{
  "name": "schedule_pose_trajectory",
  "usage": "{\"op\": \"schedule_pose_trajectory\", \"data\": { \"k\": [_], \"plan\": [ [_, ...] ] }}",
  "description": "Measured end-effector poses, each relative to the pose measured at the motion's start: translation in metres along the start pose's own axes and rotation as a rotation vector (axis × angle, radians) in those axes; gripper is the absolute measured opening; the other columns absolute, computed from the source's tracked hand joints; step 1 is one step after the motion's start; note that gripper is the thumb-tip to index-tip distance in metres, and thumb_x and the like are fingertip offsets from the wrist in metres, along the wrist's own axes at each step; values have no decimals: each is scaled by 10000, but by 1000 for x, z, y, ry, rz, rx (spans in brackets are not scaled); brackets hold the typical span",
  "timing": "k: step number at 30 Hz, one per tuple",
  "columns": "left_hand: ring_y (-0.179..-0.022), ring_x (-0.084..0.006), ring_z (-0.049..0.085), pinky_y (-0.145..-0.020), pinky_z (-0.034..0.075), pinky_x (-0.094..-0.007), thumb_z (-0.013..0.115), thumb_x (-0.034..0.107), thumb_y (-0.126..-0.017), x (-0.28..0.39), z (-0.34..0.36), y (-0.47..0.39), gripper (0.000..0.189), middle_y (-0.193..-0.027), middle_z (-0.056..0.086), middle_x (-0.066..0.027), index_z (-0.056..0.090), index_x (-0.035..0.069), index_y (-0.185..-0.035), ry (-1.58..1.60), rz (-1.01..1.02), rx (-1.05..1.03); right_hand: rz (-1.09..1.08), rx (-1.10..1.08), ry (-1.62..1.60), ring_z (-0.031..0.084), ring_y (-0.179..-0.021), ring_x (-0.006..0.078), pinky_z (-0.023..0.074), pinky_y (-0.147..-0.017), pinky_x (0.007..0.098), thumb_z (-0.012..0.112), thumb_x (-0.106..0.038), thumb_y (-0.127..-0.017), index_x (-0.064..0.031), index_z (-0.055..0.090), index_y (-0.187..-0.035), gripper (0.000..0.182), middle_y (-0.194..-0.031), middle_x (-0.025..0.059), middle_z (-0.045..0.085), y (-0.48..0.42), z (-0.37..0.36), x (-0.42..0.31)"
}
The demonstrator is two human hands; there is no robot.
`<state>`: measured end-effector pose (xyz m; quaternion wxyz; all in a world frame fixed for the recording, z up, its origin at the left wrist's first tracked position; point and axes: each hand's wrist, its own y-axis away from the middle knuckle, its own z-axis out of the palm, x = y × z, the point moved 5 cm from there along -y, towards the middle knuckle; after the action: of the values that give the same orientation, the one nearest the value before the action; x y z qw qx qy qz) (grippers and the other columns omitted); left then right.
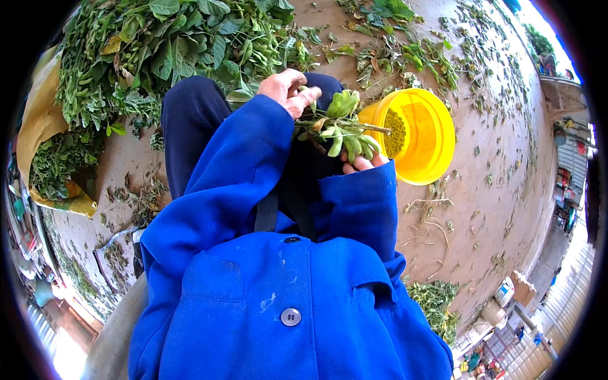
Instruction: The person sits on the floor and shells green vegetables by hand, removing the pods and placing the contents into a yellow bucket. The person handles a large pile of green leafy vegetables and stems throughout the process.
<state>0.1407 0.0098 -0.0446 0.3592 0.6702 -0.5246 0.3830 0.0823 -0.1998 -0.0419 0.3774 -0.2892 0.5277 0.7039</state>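
Between my hands, above my lap, is a bean plant stem (375, 127) bearing several plump green pods (354, 142) and a few leaves. My left hand (289, 92) is at its leafy end, thumb and fingers closed on the plant. Lower right, my right hand (363, 164) has its fingertips under the pods, touching them; the rest of it is hidden by the pods and the blue cuff. The bare stem end points over a yellow plastic bucket (430, 137), tilted in view, with green pods (394, 133) inside.
A large heap of leafy bean plants (190, 42) lies beyond my knees at the upper left. Beside it is a yellowish sack (40, 128) with more greenery. Loose leaves and stems (422, 57) litter the concrete ground. Another plant pile (434, 306) lies at the lower right.
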Motion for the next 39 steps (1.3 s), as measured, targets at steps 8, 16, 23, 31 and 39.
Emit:
{"op": "schedule_pose_trajectory", "data": {
  "k": [8,16,23,31,39],
  "plan": [
    [-496,-38,427,-459,351,-197,624,15,-718,-6,-8,16,109,-607,532,5,551,24,-798,468,-106,107,2,-10,0,496,-673,53,398,-593,175,488,-28,-802,-18,568,-987,202,-819,24,587,5,-7,-4],
    [-411,-25,371,-370,266,-172,598,31,-757,5,-34,44,97,-639,557,-22,560,30,-846,750,-224,231,-138,79,-105,510,-695,88,426,-618,190,522,45,-768,-1,556,-1015,253,-851,49,569,-28,-66,-17],
    [-394,-38,387,-353,272,-188,582,61,-787,1,-51,50,76,-659,590,-50,589,23,-852,880,-197,395,-302,537,-134,550,-855,243,481,-717,307,490,-201,-832,-49,424,-1164,371,-1019,125,527,-100,-169,-22],
    [-401,-45,399,-347,285,-192,591,93,-794,-9,-51,48,93,-701,610,-71,587,25,-858,910,-266,418,-149,501,-342,577,-790,264,494,-605,307,489,-160,-841,-23,471,-1107,299,-971,176,556,-111,-215,-1],
    [-426,-36,394,-368,284,-176,570,92,-813,7,-40,55,82,-675,584,-41,581,28,-862,911,-248,281,-1,-583,327,516,-532,100,411,-453,214,444,-170,-862,17,493,-1081,292,-728,70,576,29,96,-22]
  ]
}}
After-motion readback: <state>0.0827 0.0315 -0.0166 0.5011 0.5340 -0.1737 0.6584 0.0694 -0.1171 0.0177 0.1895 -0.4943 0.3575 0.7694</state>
